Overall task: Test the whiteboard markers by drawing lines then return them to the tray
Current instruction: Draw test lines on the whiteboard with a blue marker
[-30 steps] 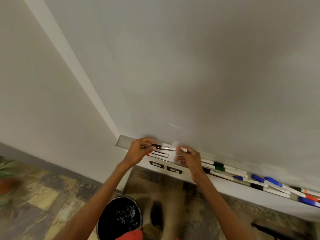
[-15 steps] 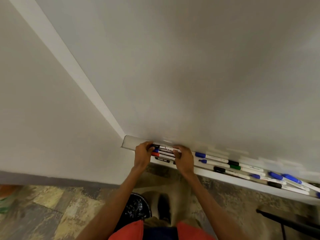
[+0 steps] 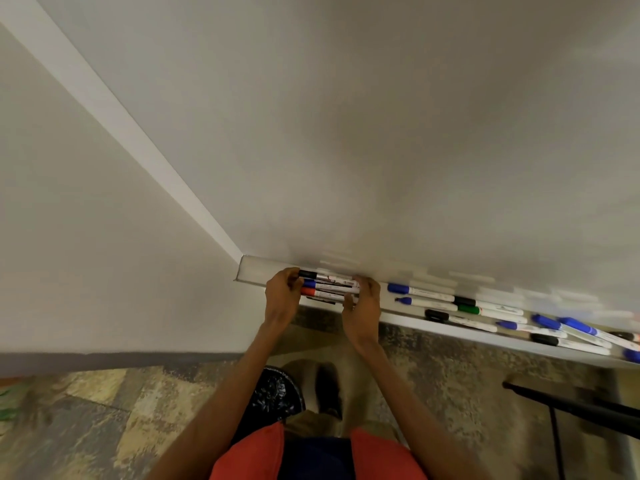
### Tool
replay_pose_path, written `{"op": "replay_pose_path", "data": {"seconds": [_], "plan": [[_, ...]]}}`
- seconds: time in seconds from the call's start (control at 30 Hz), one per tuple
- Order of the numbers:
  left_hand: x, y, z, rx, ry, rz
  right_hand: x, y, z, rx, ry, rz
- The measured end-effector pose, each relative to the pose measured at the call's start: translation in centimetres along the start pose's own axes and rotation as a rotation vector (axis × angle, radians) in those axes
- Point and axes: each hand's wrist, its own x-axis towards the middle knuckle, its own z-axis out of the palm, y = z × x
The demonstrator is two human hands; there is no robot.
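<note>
Head view: your left hand (image 3: 282,292) and right hand (image 3: 362,303) have dropped from holding one black marker to cupping both ends of the marker bundle (image 3: 329,287) on the tray (image 3: 249,271) — return underway.

**No legible text on the markers**

Nothing can be read. The black-capped marker (image 3: 327,276) at the top of the bundle, toward 12 o'clock from the hands, carries dark print along its white barrel, but it is too small and blurred to make out. The blue-capped marker (image 3: 329,286) just below it shows a faint line of print, also unreadable. Loose markers toward 3 o'clock on the tray (image 3: 251,271) bear similar tiny marks, none decipherable.
</note>
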Motion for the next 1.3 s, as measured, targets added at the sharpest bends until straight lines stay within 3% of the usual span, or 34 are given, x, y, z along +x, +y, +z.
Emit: {"op": "replay_pose_path", "data": {"seconds": [0.33,0.5,0.67,0.9,1.07,1.3], "plan": [[-0.5,0.7,0.2,0.024,0.049,-0.019,1.0,1.2,-3.0,-0.01,-0.019,-0.032],[-1.7,1.6,1.4,0.101,0.143,0.187,0.8,3.2,-8.3,-0.049,0.169,-0.018],[-4.4,4.6,6.3,0.095,-0.084,0.408,0.6,5.4,-12.5,-0.19,0.256,0.023],[-6.0,8.3,13.5,0.325,-0.347,0.564,0.4,7.3,-13.9,-0.374,0.16,-0.052],[-5.7,7.8,16.1,0.596,-0.379,0.665,0.6,7.7,-13.8,-0.333,0.145,-0.059],[-5.8,7.6,16.0,0.648,-0.32,0.676,0.7,7.7,-13.9,-0.332,0.121,-0.078]]}}
